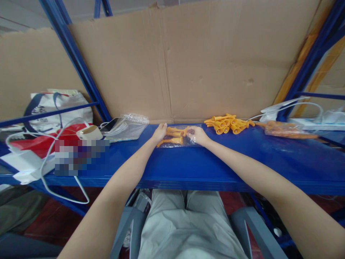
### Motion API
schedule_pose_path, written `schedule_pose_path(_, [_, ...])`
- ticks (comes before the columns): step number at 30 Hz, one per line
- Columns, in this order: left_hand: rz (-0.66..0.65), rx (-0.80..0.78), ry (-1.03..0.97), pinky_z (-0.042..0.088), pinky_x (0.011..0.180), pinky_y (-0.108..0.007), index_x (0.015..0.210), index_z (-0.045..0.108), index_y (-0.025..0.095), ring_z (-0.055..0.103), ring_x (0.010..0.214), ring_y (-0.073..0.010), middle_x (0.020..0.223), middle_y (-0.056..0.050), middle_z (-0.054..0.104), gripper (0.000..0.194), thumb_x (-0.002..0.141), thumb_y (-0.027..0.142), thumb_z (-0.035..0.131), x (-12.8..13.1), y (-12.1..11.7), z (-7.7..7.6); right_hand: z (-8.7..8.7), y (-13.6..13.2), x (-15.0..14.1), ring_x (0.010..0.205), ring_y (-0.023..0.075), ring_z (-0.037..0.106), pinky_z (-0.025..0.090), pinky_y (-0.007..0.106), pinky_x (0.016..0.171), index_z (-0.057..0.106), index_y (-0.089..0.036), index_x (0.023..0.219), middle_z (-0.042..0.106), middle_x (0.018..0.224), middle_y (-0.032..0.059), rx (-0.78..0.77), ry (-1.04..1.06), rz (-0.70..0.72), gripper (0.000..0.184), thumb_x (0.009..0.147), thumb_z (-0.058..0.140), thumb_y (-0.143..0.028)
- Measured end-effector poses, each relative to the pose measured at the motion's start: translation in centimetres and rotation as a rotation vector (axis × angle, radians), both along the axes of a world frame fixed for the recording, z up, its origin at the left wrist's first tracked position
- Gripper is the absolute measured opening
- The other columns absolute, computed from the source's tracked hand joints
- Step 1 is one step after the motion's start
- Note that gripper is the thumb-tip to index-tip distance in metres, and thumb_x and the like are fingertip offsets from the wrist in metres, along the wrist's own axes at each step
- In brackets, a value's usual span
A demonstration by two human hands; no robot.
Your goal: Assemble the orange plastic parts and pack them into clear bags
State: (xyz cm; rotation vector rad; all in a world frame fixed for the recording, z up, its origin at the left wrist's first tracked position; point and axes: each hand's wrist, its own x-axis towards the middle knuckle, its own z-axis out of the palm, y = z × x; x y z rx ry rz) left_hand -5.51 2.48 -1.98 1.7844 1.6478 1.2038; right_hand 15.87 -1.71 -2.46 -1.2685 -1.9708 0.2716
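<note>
On the blue shelf in front of me lies a clear plastic bag (176, 145) with several orange, horn-shaped plastic pieces (176, 140) at it, flared at one end and thin at the other. My left hand (160, 132) is closed at the bag's left edge. At the right end, my right hand (198, 135) is closed on the bag, its curled fingers beside the thin ends of the pieces. Whether it also grips a piece is hidden. A loose pile of the same orange pieces (229, 124) lies to the right of my right hand.
Farther right lies a filled bag of orange pieces (288, 129). On the left are a phone (110, 125), a clear packet (132, 131), white chargers (25, 160) with cables, and a cloth bag (61, 111). Cardboard (210, 61) stands behind; blue posts (78, 61) frame the shelf.
</note>
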Motion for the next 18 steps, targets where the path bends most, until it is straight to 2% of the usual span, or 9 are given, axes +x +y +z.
schedule_pose_path(4, [-0.002,-0.008,-0.034,0.044,0.102,-0.04,0.111,0.06,0.016,0.059,0.121,-0.0283,0.122,-0.014,0.067,0.038,0.097,0.042,0.037,-0.3,0.4,-0.2,-0.5,1.1,0.2,0.097,0.0187,0.071,0.053,0.033,0.091,0.073,-0.014,0.09,0.076,0.106,0.0091,-0.094,0.272,0.029,0.015,0.079,0.063,-0.01])
schedule_pose_path(7, [-0.009,-0.008,-0.028,0.044,0.102,-0.037,0.109,0.06,0.014,0.06,0.119,-0.0273,0.123,-0.015,0.067,0.038,0.097,0.043,0.038,-0.2,0.3,-0.2,-0.7,1.4,0.4,0.099,0.0185,0.07,0.052,0.035,0.093,0.073,-0.015,0.087,0.076,0.105,0.0078,-0.117,0.341,0.059,0.014,0.079,0.063,-0.01])
schedule_pose_path(10, [-0.007,0.018,0.047,0.043,0.104,-0.037,0.111,0.059,0.016,0.059,0.121,-0.0261,0.124,-0.014,0.067,0.032,0.095,0.035,0.04,-0.1,-0.3,0.2,-1.0,1.5,0.6,0.103,0.0184,0.069,0.049,0.034,0.096,0.073,-0.015,0.086,0.075,0.106,0.0071,-0.133,0.29,0.142,0.013,0.077,0.065,-0.01])
schedule_pose_path(13, [-0.04,0.083,0.214,0.037,0.11,-0.041,0.111,0.058,0.018,0.055,0.125,-0.0267,0.128,-0.012,0.065,0.025,0.089,0.024,0.048,0.2,-1.2,0.7,-1.2,1.5,0.6,0.102,0.0193,0.068,0.048,0.034,0.096,0.072,-0.014,0.087,0.075,0.105,0.0083,-0.11,0.164,0.188,0.014,0.075,0.069,-0.009])
schedule_pose_path(15, [-0.088,0.116,0.302,0.036,0.111,-0.045,0.109,0.056,0.019,0.055,0.125,-0.0272,0.129,-0.012,0.063,0.024,0.086,0.018,0.048,0.5,-1.7,0.9,-1.1,1.4,0.6,0.103,0.0208,0.066,0.047,0.035,0.095,0.072,-0.015,0.088,0.074,0.105,0.0087,-0.041,0.065,0.139,0.014,0.074,0.071,-0.012])
schedule_pose_path(18, [-0.135,0.123,0.373,0.04,0.107,-0.043,0.103,0.054,0.021,0.058,0.12,-0.0257,0.122,-0.011,0.064,0.02,0.085,0.014,0.048,1.1,-2.0,0.9,-0.6,0.8,0.5,0.098,0.0211,0.065,0.047,0.034,0.089,0.071,-0.015,0.085,0.073,0.099,0.009,0.025,-0.024,0.048,0.008,0.078,0.07,-0.019])
